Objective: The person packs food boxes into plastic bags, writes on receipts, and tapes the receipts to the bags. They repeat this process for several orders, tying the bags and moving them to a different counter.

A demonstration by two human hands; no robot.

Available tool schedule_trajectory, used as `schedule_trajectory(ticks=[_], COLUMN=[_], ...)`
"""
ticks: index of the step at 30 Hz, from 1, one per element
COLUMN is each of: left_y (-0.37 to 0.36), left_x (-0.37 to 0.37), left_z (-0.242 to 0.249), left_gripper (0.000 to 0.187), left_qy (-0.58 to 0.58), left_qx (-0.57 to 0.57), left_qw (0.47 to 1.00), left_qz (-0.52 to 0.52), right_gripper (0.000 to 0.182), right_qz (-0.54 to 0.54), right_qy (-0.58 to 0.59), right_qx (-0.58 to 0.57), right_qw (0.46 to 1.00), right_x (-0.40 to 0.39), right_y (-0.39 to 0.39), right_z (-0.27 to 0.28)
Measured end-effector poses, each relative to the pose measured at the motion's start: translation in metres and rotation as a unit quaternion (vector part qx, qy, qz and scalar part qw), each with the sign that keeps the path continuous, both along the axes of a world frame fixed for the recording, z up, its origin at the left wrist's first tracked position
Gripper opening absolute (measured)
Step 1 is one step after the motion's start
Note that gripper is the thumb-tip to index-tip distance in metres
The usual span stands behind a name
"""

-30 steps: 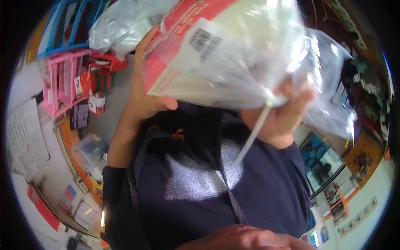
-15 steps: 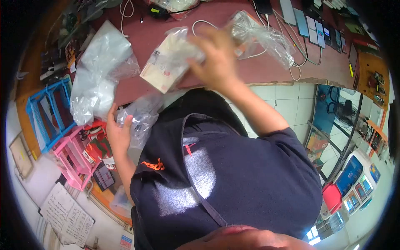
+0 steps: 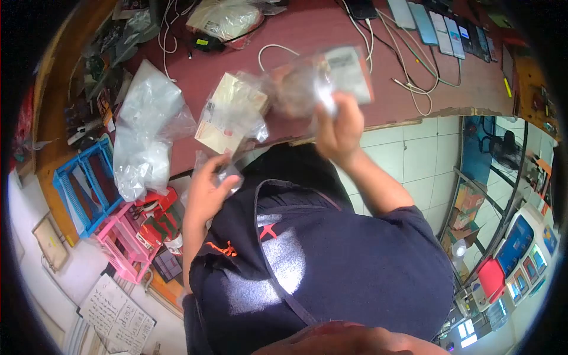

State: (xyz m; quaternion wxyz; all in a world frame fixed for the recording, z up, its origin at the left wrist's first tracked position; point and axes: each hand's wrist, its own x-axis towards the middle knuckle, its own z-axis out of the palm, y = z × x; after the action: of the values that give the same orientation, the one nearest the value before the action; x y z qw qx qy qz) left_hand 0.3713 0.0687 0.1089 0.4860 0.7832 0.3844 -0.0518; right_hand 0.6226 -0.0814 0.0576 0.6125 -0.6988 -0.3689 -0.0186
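My right hand (image 3: 343, 127) is closed on a clear plastic bag (image 3: 324, 89) with a grey-and-orange flat box inside; the bag is smeared by motion and seems lifted off the table. To its left, a cream box in clear plastic (image 3: 231, 112) lies near the table's front edge. My left hand (image 3: 206, 192) is just below that box, fingers curled around crumpled clear plastic (image 3: 232, 173), partly hidden by the fingers. Further left lies a large translucent plastic bag (image 3: 151, 127).
Several phones (image 3: 441, 32) lie in a row at the back right, beside tangled white cables (image 3: 414, 89). Another bagged item (image 3: 225, 23) sits at the back. Blue (image 3: 89, 183) and pink (image 3: 121, 242) plastic racks stand at the left. The reddish table (image 3: 467, 97) has a worn front edge.
My right hand has gone from the cream box to the bag on the right, gripping it and shifting it left. My left hand has moved right, nearer the cream box. The view has shifted slightly.
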Motion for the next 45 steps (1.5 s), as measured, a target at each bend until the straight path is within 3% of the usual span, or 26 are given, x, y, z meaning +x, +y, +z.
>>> schedule_trajectory(ticks=[2,3,4,5,6,7,9,13,15,16,18,22,24,27,29,30,31,33,34,36,37,39,40,42,43,45], left_y=[-0.008,-0.012,-0.015,-0.018,-0.009,-0.005,-0.007,-0.015,-0.018,-0.018,-0.02,-0.02,-0.019,-0.016,-0.014,-0.016,-0.018,-0.021,-0.021,-0.017,-0.014,-0.006,-0.002,0.001,0.002,0.005], left_x=[0.022,0.029,0.035,0.037,-0.012,-0.017,0.002,0.019,0.022,0.024,0.025,0.026,0.027,0.027,0.026,0.026,0.025,0.021,0.014,-0.008,-0.025,-0.068,-0.083,-0.11,-0.118,-0.137], left_z=[0.005,0.009,0.013,0.013,-0.034,-0.037,-0.018,-0.002,0.002,0.004,0.006,0.004,0.003,0.008,0.02,0.026,0.04,0.069,0.079,0.096,0.098,0.094,0.097,0.104,0.108,0.115], left_gripper=[0.054,0.054,0.055,0.055,0.065,0.066,0.067,0.068,0.069,0.07,0.071,0.073,0.074,0.075,0.076,0.076,0.077,0.082,0.082,0.063,0.063,0.049,0.049,0.03,0.03,0.025], left_qy=[-0.002,0.008,0.044,0.079,-0.062,-0.057,-0.034,-0.029,-0.032,-0.032,-0.04,-0.056,-0.068,-0.091,-0.111,-0.126,-0.111,-0.038,-0.051,-0.038,-0.052,0.005,-0.004,0.044,0.039,0.027], left_qx=[0.013,0.008,0.015,0.022,0.213,0.22,0.217,0.228,0.234,0.235,0.242,0.258,0.266,0.279,0.278,0.281,0.238,0.101,0.118,0.106,0.12,0.229,0.242,0.197,0.205,0.145], left_qw=[0.996,0.996,0.994,0.992,0.944,0.942,0.945,0.941,0.939,0.939,0.935,0.927,0.922,0.915,0.915,0.913,0.936,0.984,0.984,0.99,0.989,0.97,0.968,0.978,0.976,0.978], left_qz=[-0.092,-0.092,-0.095,-0.099,-0.244,-0.245,-0.243,-0.248,-0.251,-0.25,-0.255,-0.267,-0.275,-0.278,-0.27,-0.266,-0.235,-0.139,-0.126,-0.081,-0.072,-0.078,-0.066,0.052,0.062,0.145], right_gripper=[0.014,0.02,0.021,0.016,0.009,0.006,0.005,0.006,0.007,0.007,0.007,0.008,0.007,0.006,0.006,0.006,0.006,0.012,0.022,0.018,0.018,0.014,0.014,0.013,0.013,0.022], right_qz=[0.037,0.086,0.189,0.239,0.264,0.291,0.273,0.322,0.264,0.268,0.177,0.171,0.105,0.202,0.199,0.209,0.154,0.044,0.03,-0.04,-0.024,-0.101,-0.087,-0.082,-0.072,-0.175], right_qy=[-0.077,-0.04,-0.065,-0.088,0.097,-0.103,-0.049,-0.048,-0.055,-0.055,-0.057,-0.064,-0.023,-0.119,-0.175,-0.18,-0.044,0.227,0.244,0.271,0.26,0.21,0.201,0.101,0.096,-0.009], right_qx=[0.073,0.142,0.12,0.176,0.223,0.308,0.445,0.495,0.492,0.491,0.547,0.538,0.567,0.488,0.352,0.355,0.368,0.366,0.322,0.312,0.323,0.188,0.199,0.129,0.136,-0.019], right_qw=[0.994,0.985,0.973,0.951,0.933,0.9,0.852,0.806,0.828,0.827,0.816,0.823,0.817,0.841,0.898,0.893,0.916,0.901,0.914,0.91,0.91,0.954,0.955,0.983,0.983,0.984], right_x=[-0.018,-0.027,-0.027,-0.034,-0.067,-0.035,-0.055,-0.064,-0.063,-0.066,-0.077,-0.086,-0.103,-0.076,-0.061,-0.053,-0.045,-0.025,-0.006,0.012,0.024,0.055,0.074,0.108,0.123,0.14], right_y=[-0.011,-0.012,-0.021,-0.017,-0.025,-0.007,0.007,0.013,0.014,0.017,0.025,0.023,0.026,0.012,-0.002,-0.002,0.001,0.011,0.01,0.025,0.031,0.044,0.056,0.084,0.096,0.124], right_z=[0.022,0.028,0.032,0.034,0.023,0.059,0.073,0.086,0.092,0.094,0.096,0.096,0.096,0.084,0.068,0.07,0.076,0.088,0.075,0.065,0.054,0.022,0.003,-0.03,-0.038,-0.044])
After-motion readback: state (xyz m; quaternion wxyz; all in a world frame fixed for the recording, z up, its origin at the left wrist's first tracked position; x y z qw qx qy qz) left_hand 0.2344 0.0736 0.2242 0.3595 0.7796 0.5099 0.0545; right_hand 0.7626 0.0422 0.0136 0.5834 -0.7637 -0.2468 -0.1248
